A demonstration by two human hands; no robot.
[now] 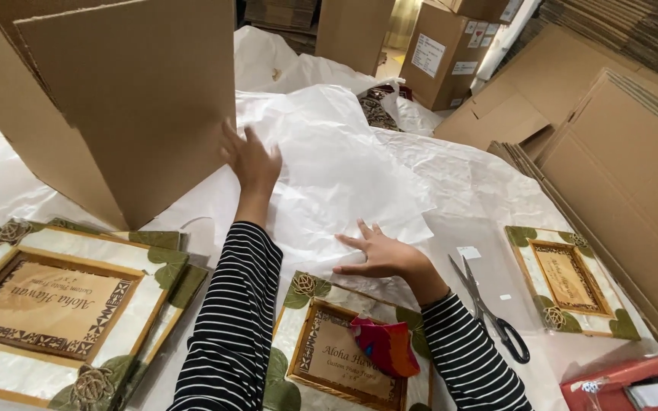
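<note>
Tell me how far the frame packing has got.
Done: the brown cardboard box stands open. In hand: left hand and right hand flat on the white tissue paper sheet. Left: the decorated leaf-corner picture frames lie unwrapped around it; the black-handled scissors lie unused.

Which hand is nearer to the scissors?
Right. The right hand rests flat on white paper just beside the scissors; the left hand is farther away, by the cardboard box.

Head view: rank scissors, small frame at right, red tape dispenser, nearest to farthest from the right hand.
From the right hand:
1. scissors, just to its right on the table.
2. small frame, farther right, beyond the scissors.
3. red tape dispenser, bottom right corner.
</note>
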